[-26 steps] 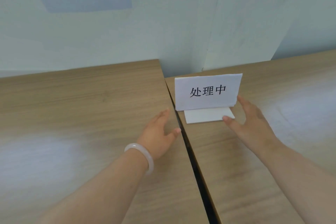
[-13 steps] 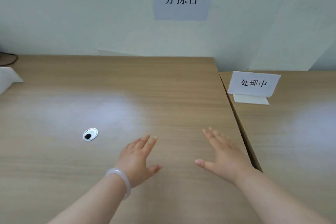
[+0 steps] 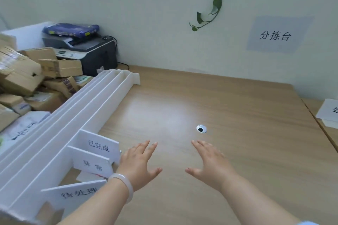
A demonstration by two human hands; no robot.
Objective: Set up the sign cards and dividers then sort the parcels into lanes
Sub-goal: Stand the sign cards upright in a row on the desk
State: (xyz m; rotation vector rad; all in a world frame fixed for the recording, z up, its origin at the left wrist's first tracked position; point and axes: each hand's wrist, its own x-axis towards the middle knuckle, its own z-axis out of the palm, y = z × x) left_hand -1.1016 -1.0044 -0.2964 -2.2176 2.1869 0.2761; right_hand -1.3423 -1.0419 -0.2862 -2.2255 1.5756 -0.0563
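Left hand [image 3: 137,166] and right hand [image 3: 210,164], fingers spread and empty, hover over the surface [image 3: 247,151] after leaving one sign card [image 3: 329,110] standing at far right, now turned toward three waiting cards [image 3: 98,147] beside the stacked dividers [image 3: 102,95], parcels [image 3: 22,75] unsorted behind

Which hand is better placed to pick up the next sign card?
Probably left. The left hand is open beside the standing sign cards; the right hand is farther away, and would have to cross over.
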